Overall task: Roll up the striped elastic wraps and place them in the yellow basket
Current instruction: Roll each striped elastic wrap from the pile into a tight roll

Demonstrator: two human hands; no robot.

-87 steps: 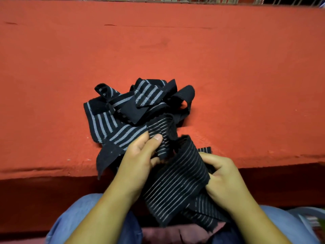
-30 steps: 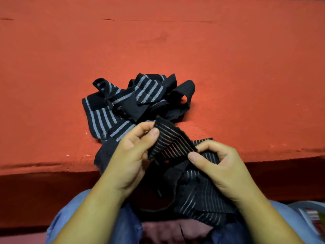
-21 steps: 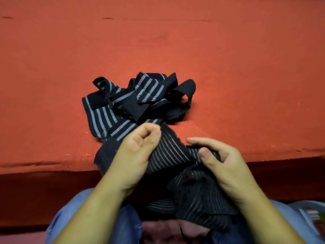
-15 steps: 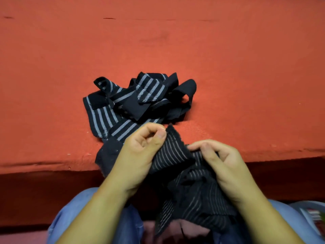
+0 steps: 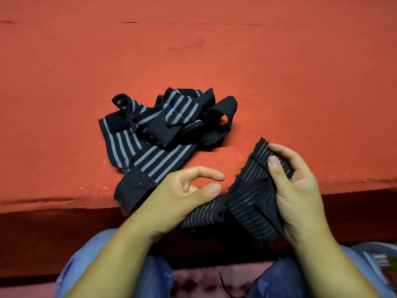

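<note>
We note the right hand (image 5: 300, 190) clamped on a striped wrap (image 5: 251, 203); the left hand (image 5: 182, 196) is loosely curled, fingers apart.

No legible text anywhere

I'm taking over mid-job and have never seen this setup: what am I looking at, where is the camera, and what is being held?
No machine here: a person works with bare hands, and every picture comes from one camera worn on the head, looking down. A tangled pile of striped wraps lies on the red surface. The right hand grips one thin-striped wrap, thumb on top. The left hand touches that wrap's lower end; whether it grips is unclear. No yellow basket is in view.
</note>
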